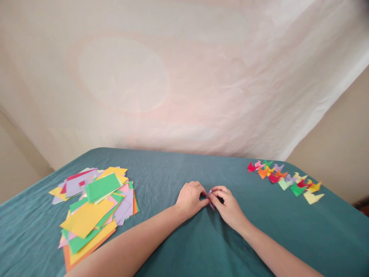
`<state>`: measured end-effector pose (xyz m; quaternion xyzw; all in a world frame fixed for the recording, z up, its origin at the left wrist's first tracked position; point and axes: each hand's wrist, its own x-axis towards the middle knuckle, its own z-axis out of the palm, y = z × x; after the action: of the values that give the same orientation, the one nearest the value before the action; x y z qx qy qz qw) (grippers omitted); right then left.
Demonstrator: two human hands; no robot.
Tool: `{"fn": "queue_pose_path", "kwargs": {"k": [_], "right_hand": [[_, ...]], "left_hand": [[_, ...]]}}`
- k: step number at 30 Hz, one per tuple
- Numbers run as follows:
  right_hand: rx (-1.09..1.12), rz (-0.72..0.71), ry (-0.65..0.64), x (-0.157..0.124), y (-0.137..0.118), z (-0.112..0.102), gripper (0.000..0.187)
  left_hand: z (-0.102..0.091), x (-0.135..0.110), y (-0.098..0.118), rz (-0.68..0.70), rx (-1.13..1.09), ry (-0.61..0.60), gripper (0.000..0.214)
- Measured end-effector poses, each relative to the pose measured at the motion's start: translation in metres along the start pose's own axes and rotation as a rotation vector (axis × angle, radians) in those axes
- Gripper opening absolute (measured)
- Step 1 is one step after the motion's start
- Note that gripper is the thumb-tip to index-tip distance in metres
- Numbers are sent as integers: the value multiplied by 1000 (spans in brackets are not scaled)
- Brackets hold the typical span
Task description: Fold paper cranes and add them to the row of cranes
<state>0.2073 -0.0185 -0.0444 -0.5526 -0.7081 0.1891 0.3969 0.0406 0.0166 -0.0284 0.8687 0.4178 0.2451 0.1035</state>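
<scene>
My left hand and my right hand meet at the middle of the table, both with fingers pinched on a small lilac folded paper piece that lies against the teal cloth. Most of the piece is hidden by my fingers. Only a pointed corner shows between them.
A loose heap of coloured paper sheets lies at the left of the table. Several folded paper pieces in mixed colours lie in a row at the far right. A pale draped sheet hangs behind the table.
</scene>
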Motion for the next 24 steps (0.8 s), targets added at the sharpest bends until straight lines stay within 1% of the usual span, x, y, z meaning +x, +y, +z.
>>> {"fn": "queue_pose_path", "kwargs": {"k": [11, 20, 24], "right_hand": [[3, -4, -34, 1, 3, 1, 27], [35, 9, -72, 1, -1, -1, 29], [43, -4, -82, 1, 0, -2, 27]], "left_hand": [[-3, -2, 2, 6, -31, -4, 12], [-4, -2, 2, 24, -13, -17, 11], [-5, -3, 2, 40, -8, -7, 11]]}}
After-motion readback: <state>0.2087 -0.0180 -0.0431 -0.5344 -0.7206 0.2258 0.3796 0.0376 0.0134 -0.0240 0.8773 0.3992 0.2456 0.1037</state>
